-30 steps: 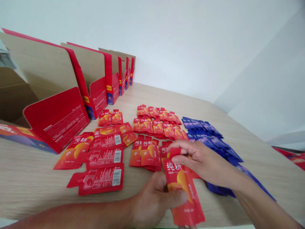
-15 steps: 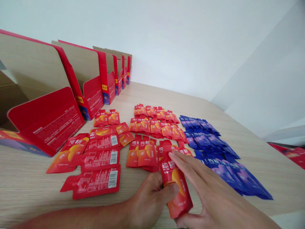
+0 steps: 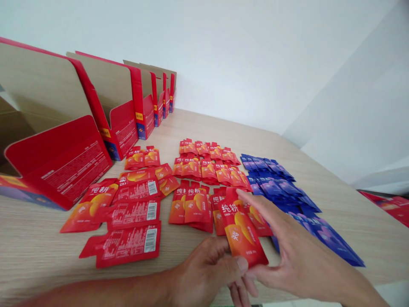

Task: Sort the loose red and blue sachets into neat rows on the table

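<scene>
A red-orange drink pouch (image 3: 243, 230) with white lettering and a yellow fruit picture is held between both hands above the table's front part. My left hand (image 3: 211, 264) has its thumb at the pouch's lower edge and its fingers beneath. My right hand (image 3: 297, 251) spans the pouch's right side, index finger near the top and thumb at the bottom corner. Just behind lie rows of matching red pouches (image 3: 196, 204), some partly hidden by the held one. Rows of blue-purple pouches (image 3: 326, 234) lie to the right, partly covered by my right hand.
Opened red cartons (image 3: 60, 170) stand in a line along the left side, running toward the wall. Between them and the rows, more red pouches (image 3: 128, 245) lie on the wooden table (image 3: 198, 119), several with barcodes up. A red printed item (image 3: 388, 209) shows at the right edge.
The held pouch has shifted slightly up and right, and more of its front shows. My left thumb has slid down to its lower edge, and my right hand has moved up slightly.
</scene>
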Action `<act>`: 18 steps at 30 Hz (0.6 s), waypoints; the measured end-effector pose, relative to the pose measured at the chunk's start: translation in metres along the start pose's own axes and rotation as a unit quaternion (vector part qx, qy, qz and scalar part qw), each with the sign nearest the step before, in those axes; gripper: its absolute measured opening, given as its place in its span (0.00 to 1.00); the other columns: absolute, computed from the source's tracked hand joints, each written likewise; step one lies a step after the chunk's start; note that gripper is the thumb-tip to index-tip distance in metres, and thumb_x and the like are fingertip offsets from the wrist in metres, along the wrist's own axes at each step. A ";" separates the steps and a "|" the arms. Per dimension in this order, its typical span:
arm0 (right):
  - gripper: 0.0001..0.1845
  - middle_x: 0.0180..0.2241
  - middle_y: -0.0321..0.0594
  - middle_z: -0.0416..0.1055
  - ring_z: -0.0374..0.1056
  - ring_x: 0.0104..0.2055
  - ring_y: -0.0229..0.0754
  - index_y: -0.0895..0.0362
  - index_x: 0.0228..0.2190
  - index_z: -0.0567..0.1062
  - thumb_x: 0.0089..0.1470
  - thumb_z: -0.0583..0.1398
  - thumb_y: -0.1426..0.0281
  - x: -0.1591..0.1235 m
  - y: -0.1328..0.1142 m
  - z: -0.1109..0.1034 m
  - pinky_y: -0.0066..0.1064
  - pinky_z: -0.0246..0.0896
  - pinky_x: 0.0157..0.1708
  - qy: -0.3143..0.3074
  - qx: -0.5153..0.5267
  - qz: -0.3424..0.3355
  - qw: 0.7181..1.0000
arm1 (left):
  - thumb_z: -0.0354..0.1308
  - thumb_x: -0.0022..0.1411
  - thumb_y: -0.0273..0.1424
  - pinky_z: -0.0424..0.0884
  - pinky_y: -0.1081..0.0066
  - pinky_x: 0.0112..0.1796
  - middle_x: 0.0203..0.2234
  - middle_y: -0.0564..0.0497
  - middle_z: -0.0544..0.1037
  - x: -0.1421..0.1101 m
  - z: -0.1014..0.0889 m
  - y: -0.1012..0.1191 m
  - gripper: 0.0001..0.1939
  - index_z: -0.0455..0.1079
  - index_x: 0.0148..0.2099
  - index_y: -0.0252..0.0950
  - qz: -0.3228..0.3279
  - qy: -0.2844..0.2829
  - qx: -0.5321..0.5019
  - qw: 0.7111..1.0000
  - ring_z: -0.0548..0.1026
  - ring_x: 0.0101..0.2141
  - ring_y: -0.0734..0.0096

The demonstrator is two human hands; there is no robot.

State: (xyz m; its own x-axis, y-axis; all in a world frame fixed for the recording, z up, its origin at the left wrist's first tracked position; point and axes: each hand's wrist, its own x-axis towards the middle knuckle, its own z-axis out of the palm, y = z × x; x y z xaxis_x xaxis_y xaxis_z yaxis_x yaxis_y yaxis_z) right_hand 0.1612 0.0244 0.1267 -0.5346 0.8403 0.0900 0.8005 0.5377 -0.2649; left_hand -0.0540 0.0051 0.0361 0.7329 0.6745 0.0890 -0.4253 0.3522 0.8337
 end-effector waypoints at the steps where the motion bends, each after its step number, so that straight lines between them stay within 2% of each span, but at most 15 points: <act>1: 0.64 0.77 0.46 0.53 0.58 0.75 0.62 0.43 0.78 0.47 0.50 0.72 0.59 0.001 0.000 0.001 0.58 0.61 0.71 -0.007 0.005 0.004 1.000 | 0.62 0.64 0.64 0.74 0.77 0.29 0.28 0.47 0.78 0.000 0.000 0.000 0.37 0.79 0.44 0.30 0.001 0.008 -0.001 1.000 0.75 0.24 0.76; 6: 0.66 0.78 0.45 0.50 0.54 0.77 0.62 0.42 0.78 0.47 0.48 0.74 0.59 0.005 -0.005 0.004 0.59 0.55 0.73 -0.057 0.023 0.037 0.997 | 0.68 0.62 0.60 0.77 0.74 0.31 0.27 0.50 0.77 0.000 0.002 0.005 0.34 0.74 0.48 0.31 0.017 0.072 -0.010 0.997 0.77 0.25 0.74; 9: 0.69 0.78 0.47 0.48 0.52 0.78 0.64 0.43 0.78 0.48 0.44 0.76 0.59 0.006 -0.010 0.007 0.59 0.57 0.73 -0.074 0.013 0.045 0.996 | 0.68 0.64 0.58 0.77 0.73 0.30 0.27 0.50 0.79 0.002 0.003 0.006 0.33 0.71 0.50 0.32 0.035 0.090 -0.027 0.995 0.77 0.24 0.74; 11: 0.68 0.80 0.48 0.38 0.48 0.79 0.65 0.43 0.78 0.46 0.47 0.76 0.60 0.005 -0.014 0.010 0.59 0.60 0.71 -0.027 -0.017 0.017 0.999 | 0.67 0.64 0.59 0.77 0.72 0.29 0.25 0.52 0.78 0.004 0.004 0.007 0.33 0.70 0.50 0.32 0.037 0.095 -0.025 0.994 0.76 0.23 0.73; 13: 0.63 0.81 0.46 0.31 0.45 0.80 0.65 0.42 0.77 0.45 0.53 0.73 0.62 0.004 -0.018 0.012 0.58 0.62 0.71 0.039 -0.050 -0.033 0.997 | 0.67 0.64 0.59 0.76 0.72 0.28 0.24 0.53 0.77 0.006 0.004 0.007 0.34 0.69 0.50 0.33 0.035 0.099 -0.024 0.994 0.76 0.22 0.72; 15: 0.58 0.80 0.45 0.34 0.46 0.80 0.62 0.42 0.77 0.46 0.56 0.69 0.66 0.003 -0.021 0.013 0.57 0.61 0.72 0.064 -0.072 -0.078 0.992 | 0.67 0.64 0.60 0.76 0.73 0.28 0.26 0.52 0.77 0.007 0.004 0.007 0.33 0.68 0.48 0.33 0.034 0.102 -0.018 0.994 0.76 0.23 0.73; 18: 0.58 0.78 0.44 0.48 0.49 0.79 0.58 0.45 0.77 0.47 0.53 0.67 0.72 0.002 -0.022 0.015 0.54 0.58 0.74 0.032 -0.086 -0.118 0.989 | 0.63 0.67 0.60 0.75 0.74 0.29 0.27 0.50 0.77 0.005 0.005 0.006 0.32 0.65 0.46 0.33 0.034 0.098 0.026 0.994 0.75 0.23 0.75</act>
State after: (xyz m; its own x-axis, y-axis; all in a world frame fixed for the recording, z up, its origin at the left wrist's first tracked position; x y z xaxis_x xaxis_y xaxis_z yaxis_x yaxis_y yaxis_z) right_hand 0.1382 0.0136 0.1183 -0.6984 0.6898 0.1911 0.6927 0.7185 -0.0620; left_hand -0.0504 0.0074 0.0446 0.5828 0.8115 0.0425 -0.4390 0.2705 0.8568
